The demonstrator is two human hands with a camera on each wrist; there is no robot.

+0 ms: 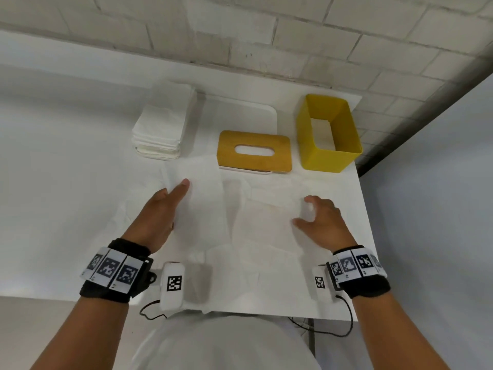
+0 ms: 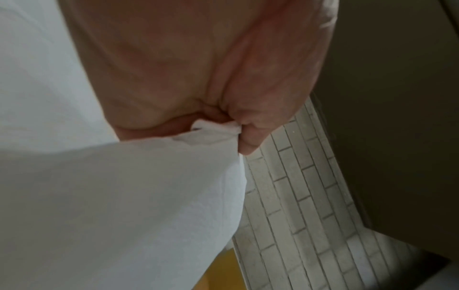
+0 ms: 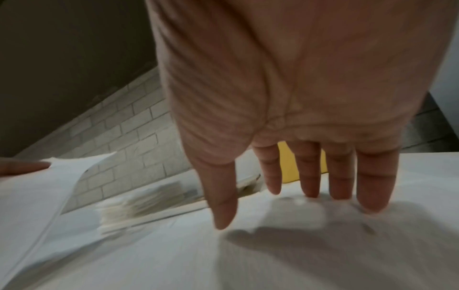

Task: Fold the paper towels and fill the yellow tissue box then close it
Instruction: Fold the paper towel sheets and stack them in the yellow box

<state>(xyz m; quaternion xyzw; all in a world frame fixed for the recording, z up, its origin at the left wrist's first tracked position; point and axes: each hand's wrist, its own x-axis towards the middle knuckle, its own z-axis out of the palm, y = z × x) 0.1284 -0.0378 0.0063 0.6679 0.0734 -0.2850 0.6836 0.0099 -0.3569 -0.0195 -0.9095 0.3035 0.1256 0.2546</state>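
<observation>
Pinching a raised corner of the unfolded paper towel (image 2: 139,196) between thumb and fingers, the left hand (image 1: 160,212) lifts that side off the white table (image 1: 66,182). Only the left wrist view shows this pinch; from the head view the hand merely seems to lie along the sheet's edge. The right hand (image 3: 285,98) is spread, fingers (image 3: 372,188) straight and pointing down; the tips touch or nearly touch the towel's other half, the blur leaves it unclear.

That towel looks thin, creased and rumpled, spread wide over the table's near part, in front of the yellow tissue box (image 1: 329,134). This box stands open and hollow at the far right. Just left of it lies its yellow lid (image 1: 253,152) with an oval slot, resting on a white tray (image 1: 266,113). Farther left sits a stack of folded towels (image 1: 162,126), which the right wrist view shows edge-on as thin layers.
</observation>
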